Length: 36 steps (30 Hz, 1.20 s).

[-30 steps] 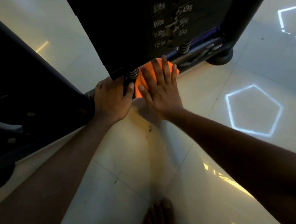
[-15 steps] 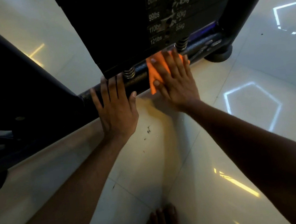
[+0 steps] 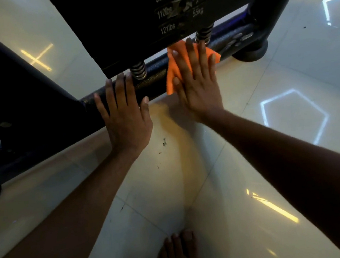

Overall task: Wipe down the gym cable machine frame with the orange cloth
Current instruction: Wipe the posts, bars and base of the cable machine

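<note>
orange cloth shifted right, under right hand fingers

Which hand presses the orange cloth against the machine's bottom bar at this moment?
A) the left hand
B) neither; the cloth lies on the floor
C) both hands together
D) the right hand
D: the right hand lies flat, fingers straight, on the orange cloth over the bottom bar, while the left hand rests bare on the bar beside it.
</note>
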{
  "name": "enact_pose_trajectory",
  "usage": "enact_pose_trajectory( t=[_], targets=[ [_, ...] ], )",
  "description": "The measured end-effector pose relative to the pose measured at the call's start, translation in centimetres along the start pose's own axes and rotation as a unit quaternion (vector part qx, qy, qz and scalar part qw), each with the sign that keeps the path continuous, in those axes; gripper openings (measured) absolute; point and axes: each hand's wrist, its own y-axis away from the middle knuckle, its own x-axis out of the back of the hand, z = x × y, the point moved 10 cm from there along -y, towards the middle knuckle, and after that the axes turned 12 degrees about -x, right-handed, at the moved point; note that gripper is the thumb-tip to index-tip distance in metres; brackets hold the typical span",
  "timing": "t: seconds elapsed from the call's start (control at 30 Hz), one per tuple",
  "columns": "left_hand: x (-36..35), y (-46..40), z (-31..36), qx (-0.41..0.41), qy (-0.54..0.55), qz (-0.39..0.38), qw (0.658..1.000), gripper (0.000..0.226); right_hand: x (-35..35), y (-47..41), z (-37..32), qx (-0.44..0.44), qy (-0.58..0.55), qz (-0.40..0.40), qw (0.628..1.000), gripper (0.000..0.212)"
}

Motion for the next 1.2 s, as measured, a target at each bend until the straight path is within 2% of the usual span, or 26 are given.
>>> enact_pose_trajectory(
  t=[0.1,0.2,0.3,0.4,0.5,0.6,0.7,0.8,0.9,1.03,1.2],
  targets=[
    [0.0,0.0,0.3,0.006,-0.003,0.003,1.0,0.067,-1.3,1.5,-4.1,0.055,-0.019,-0.03,0.998,0.072],
    [0.0,0.1,0.4,0.006,-0.008,0.004,1.0,0.066,-0.6,0.8,-3.0,0.117,-0.001,-0.02,0.993,0.068],
    [-0.1,0.0,0.2,0.004,-0.003,-0.001,1.0,0.067,0.1,-0.6,0.7,0.073,-0.001,-0.01,0.997,0.07],
    [-0.1,-0.1,0.4,0.008,0.006,-0.004,1.0,0.068,-0.1,-0.2,-0.3,-0.008,-0.036,-0.007,0.999,0.068],
    [0.0,-0.1,0.4,0.014,0.014,0.001,1.0,0.068,-1.0,0.8,-4.1,0.042,-0.038,-0.031,0.998,0.067],
    [-0.1,-0.1,0.2,0.014,0.012,-0.001,1.0,0.067,-0.5,0.4,-3.1,0.131,0.009,-0.029,0.991,0.066],
    [-0.1,-0.2,0.3,0.016,0.017,-0.003,1.0,0.068,0.3,-0.6,1.0,0.075,0.011,-0.03,0.997,0.069],
    [0.0,-0.2,1.1,0.025,0.021,-0.005,0.999,0.073,0.3,-0.1,-0.4,0.003,-0.034,-0.034,0.999,0.069],
    [0.0,-0.1,1.9,0.027,0.024,-0.012,0.999,0.078,0.0,0.5,-3.0,0.024,-0.05,-0.056,0.997,0.066],
    [0.0,0.3,1.8,0.014,0.029,-0.024,0.999,0.08,1.2,0.6,-1.6,0.088,-0.026,-0.056,0.994,0.061],
    [1.1,2.2,3.5,0.006,0.067,-0.007,0.998,0.072,3.3,1.0,-0.1,0.058,-0.041,-0.058,0.996,0.061]
  ],
)
